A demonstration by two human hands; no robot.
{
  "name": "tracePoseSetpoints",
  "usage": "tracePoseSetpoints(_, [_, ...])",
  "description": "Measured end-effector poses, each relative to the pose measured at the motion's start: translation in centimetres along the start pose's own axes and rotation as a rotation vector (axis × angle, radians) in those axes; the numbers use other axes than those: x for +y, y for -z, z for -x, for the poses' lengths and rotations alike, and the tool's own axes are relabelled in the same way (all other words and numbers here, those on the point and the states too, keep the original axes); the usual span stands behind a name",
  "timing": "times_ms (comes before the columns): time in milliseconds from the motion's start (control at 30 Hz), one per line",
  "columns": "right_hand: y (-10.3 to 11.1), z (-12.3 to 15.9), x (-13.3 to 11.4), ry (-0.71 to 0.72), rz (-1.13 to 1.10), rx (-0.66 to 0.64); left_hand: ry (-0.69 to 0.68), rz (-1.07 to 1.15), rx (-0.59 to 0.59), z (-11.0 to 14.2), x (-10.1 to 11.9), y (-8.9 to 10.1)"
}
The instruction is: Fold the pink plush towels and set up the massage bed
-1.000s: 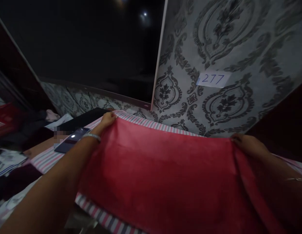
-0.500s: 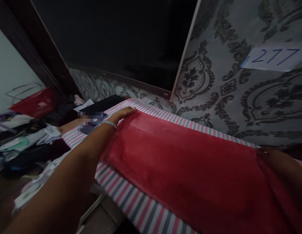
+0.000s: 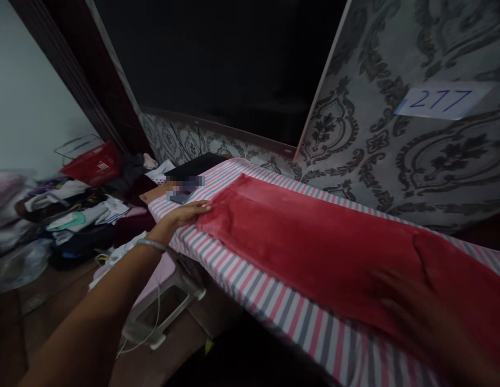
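A long red plush cloth (image 3: pixel 306 226), perhaps a folded garment, lies along a narrow board with a pink, grey and white striped cover (image 3: pixel 242 277). A curved seam or fold crosses its right part. My left hand (image 3: pixel 189 213) rests at the cloth's left end, fingers stretched out with their tips on its edge; a bracelet (image 3: pixel 151 244) circles that wrist. Over the cloth's right part, my right hand (image 3: pixel 421 314) is slightly blurred, fingers spread and pointing left. Whether its palm touches the cloth I cannot tell.
A phone-like dark object (image 3: pixel 183 194) lies on the board's left end, partly pixelated. Left of the board are a pink and white stool (image 3: pixel 169 279), heaped clothes (image 3: pixel 78 220) and a red basket (image 3: pixel 92 164). Behind hangs a large dark screen (image 3: pixel 221 64) on patterned wallpaper (image 3: pixel 375 177).
My left hand has moved from the cloth's far left corner to its nearer left edge. My right hand has left the cloth's far right edge and come nearer, over the cloth. The view has shifted.
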State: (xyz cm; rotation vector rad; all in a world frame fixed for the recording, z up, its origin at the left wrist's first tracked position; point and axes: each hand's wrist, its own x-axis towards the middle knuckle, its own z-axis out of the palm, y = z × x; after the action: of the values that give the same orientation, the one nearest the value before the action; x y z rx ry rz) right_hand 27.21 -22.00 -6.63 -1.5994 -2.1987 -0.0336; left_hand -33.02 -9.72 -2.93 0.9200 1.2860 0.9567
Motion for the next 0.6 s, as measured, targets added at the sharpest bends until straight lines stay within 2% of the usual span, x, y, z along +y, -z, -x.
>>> tracePoseSetpoints(100, [-1.4,2.7,-3.7,0.093,-0.132,-0.015,-0.048,0.082,-0.04,1.2,-0.6,-0.2])
tracePoseSetpoints(233, [-3.8,4.1,-6.5,0.069,-0.155,0.063,-0.004,0.039,-0.098,2.0,-0.6,-1.8])
tracePoseSetpoints(300, [-5.3,4.4,-7.0,0.033,-0.16,0.124,0.023,0.012,-0.104,2.0,-0.7,-2.6])
tracePoseSetpoints(433, [-7.8,4.8,-7.0,-0.014,-0.189,0.217,-0.013,0.009,-0.014,1.8,-0.4,-3.1])
tracePoseSetpoints(600, [-8.7,5.0,-6.7,-0.025,-0.208,0.251,-0.072,-0.023,0.087,2.0,-0.1,-2.2])
